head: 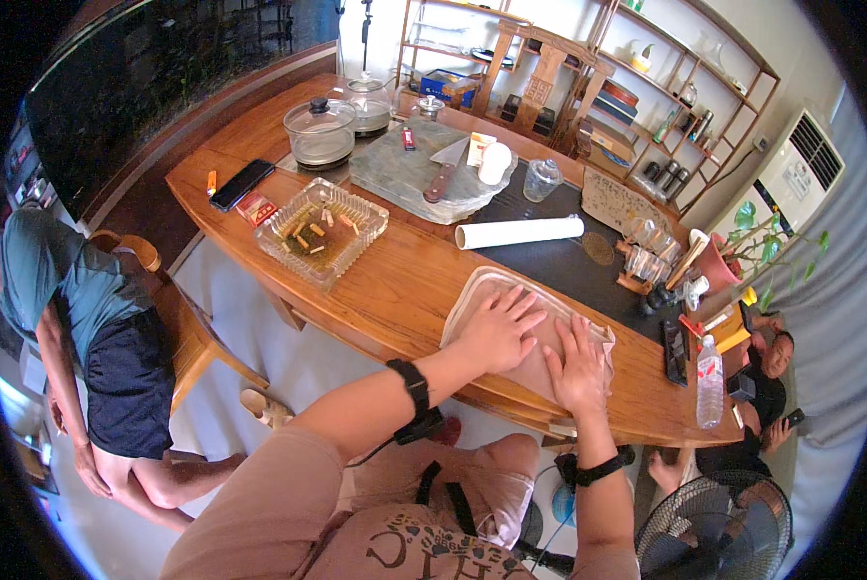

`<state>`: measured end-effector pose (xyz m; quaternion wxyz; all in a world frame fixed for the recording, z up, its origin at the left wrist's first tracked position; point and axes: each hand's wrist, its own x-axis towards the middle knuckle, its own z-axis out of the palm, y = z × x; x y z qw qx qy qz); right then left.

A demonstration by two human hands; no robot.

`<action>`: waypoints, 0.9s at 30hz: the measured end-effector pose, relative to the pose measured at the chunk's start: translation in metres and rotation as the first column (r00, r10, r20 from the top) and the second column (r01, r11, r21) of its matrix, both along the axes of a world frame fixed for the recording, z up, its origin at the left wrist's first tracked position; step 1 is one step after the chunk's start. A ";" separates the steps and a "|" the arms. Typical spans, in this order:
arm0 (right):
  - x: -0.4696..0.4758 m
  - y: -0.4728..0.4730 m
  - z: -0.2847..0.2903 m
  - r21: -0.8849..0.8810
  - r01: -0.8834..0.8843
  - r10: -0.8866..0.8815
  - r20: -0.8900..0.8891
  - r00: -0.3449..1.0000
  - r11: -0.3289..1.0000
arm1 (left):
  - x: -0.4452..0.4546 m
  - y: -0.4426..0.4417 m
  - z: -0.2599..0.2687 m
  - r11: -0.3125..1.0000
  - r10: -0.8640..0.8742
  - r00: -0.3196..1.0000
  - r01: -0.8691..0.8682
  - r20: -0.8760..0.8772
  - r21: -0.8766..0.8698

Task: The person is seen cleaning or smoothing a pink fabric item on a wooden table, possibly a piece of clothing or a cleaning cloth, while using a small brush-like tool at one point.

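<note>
Both my hands lie flat on a folded pinkish-beige cloth (469, 304) at the near edge of the wooden table (404, 261). My left hand (502, 330) has its fingers spread on the middle of the cloth. My right hand (580, 366) rests on the cloth's right part, fingers pointing away from me. Neither hand grips anything. Beyond the cloth, a white roll (520, 232) lies on a dark inset panel. A square glass ashtray (322, 232) with several cigarette butts in brown liquid stands to the left.
A stone slab (390, 170) bears a knife (442, 177), a lighter (408, 138) and a white round container (495, 163). A glass pot (321, 138) and phone (242, 184) are left; a plastic bottle (709, 384) is right. People sit at both sides; a fan (712, 529) stands lower right.
</note>
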<state>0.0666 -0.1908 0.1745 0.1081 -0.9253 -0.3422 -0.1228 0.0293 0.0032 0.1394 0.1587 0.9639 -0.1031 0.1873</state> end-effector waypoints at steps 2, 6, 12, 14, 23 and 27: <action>0.010 0.007 0.002 -0.030 0.047 -0.048 -0.040 0.998 0.998 | 0.016 0.002 0.001 1.000 0.015 1.000 -0.015 0.013 0.017; 0.035 0.013 -0.008 -0.003 0.101 -0.101 -0.071 0.992 0.995 | 0.040 0.003 0.001 0.997 0.059 0.998 -0.059 0.011 0.040; -0.007 0.001 -0.008 -0.015 0.058 -0.058 -0.008 0.998 0.998 | 0.003 -0.003 0.004 0.981 0.065 0.997 -0.058 -0.035 0.185; -0.036 -0.002 0.000 -0.034 0.045 -0.044 0.005 0.999 0.998 | -0.021 -0.004 -0.004 0.989 -0.013 0.999 0.007 0.038 0.149; -0.006 0.008 -0.007 0.007 0.121 -0.121 0.053 0.991 0.993 | 0.010 -0.004 -0.001 0.992 -0.010 0.999 0.004 0.053 0.129; 0.018 0.027 -0.009 0.053 0.230 -0.231 0.013 0.973 0.972 | 0.036 -0.010 0.003 0.985 0.052 0.997 -0.060 0.054 0.162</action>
